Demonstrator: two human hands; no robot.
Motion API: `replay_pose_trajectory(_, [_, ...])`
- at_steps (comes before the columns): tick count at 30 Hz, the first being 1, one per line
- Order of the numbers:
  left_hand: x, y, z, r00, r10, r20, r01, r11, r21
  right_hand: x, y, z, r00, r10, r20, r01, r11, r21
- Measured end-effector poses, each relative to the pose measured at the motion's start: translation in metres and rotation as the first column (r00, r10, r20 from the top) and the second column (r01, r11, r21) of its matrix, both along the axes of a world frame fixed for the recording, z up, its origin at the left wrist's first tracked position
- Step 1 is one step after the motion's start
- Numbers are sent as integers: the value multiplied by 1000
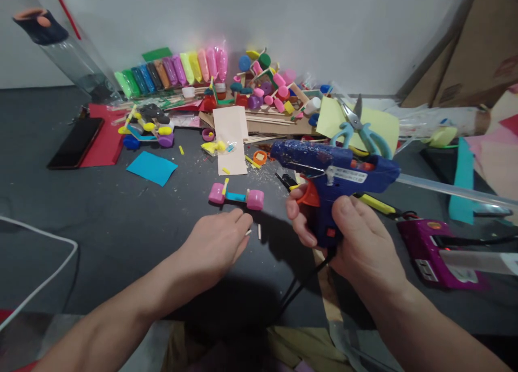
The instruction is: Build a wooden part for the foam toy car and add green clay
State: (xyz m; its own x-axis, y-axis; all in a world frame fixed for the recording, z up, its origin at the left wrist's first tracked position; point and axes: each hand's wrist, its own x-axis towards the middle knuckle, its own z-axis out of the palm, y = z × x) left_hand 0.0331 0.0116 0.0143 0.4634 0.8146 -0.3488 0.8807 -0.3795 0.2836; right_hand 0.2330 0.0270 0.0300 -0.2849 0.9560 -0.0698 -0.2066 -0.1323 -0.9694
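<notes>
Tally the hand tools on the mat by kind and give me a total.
Glue guns: 2, the blue glue gun in the right hand and the purple glue gun lying beside it
Scissors: 1
Total: 3

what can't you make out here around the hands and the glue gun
- Head view: the glue gun nozzle tip, too dark to pick out against the clutter.
- The small stick at the left hand: too small to identify; the fingers hide how it is held.
- The gun's handle, covered by the right hand.
- The purple tool: cut off by the right edge.
</notes>
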Motion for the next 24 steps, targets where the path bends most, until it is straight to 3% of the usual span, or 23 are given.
replay_pose_trajectory(8, [-5, 3, -3, 983, -33, 179, 44, 997, -58, 0, 1, 1, 1000, 3, 21, -3, 1000, -9])
replay_pose_trajectory(21, [-8, 1, -11, 974, 45, 224, -47, 999, 4, -1, 1, -2, 999, 24, -37, -26, 999, -40])
replay_pose_trajectory(24, [-10, 0, -6, 943, 99, 317, -105, 994, 1, 0, 1, 0, 999, 1, -37, -3, 999, -44])
